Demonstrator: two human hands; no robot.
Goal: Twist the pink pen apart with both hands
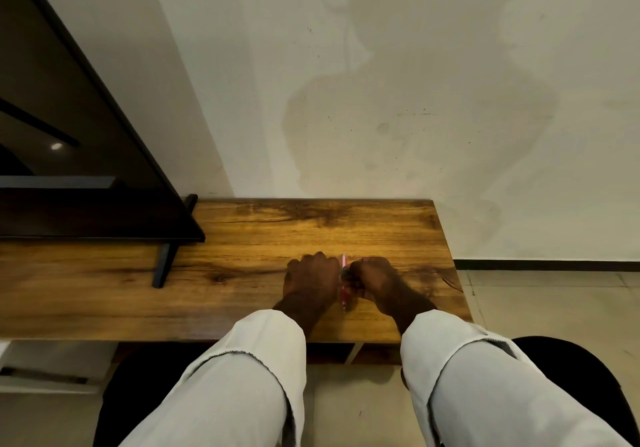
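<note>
Left hand [311,278]: knuckles up, fingers curled under, resting on counter [242,228], right of centre. Seemed to grip pink pen [345,299]; grip itself hidden beneath hand, so could not tell for sure.

Right hand [375,278]: just beside left, fingers curled, pinching a small dark part [346,275] at pen's middle; nature of part too blurred to tell.

Pen: between both hands, lying roughly front to back, pink end showing above knuckles, tip pointing toward near edge of counter. Middle stretch covered by hands.

Sleeves [249,360]: pale grey, cuffs rolled back, forearms bare to wrist, reaching in from below.

Counter: wood grain, brown with darker knots, set against wall [381,83]. Hands near its right end.

Monitor [69,135]: black, screen dark, standing on counter at far left, well apart from hands; one stand leg [164,263] angled toward front.

Wall: off-white, stained in large patches.

Floor [554,308]: pale tiles, right of counter, dark skirting along wall base.

Chair [571,370]: black seat edge, under arms.
</note>
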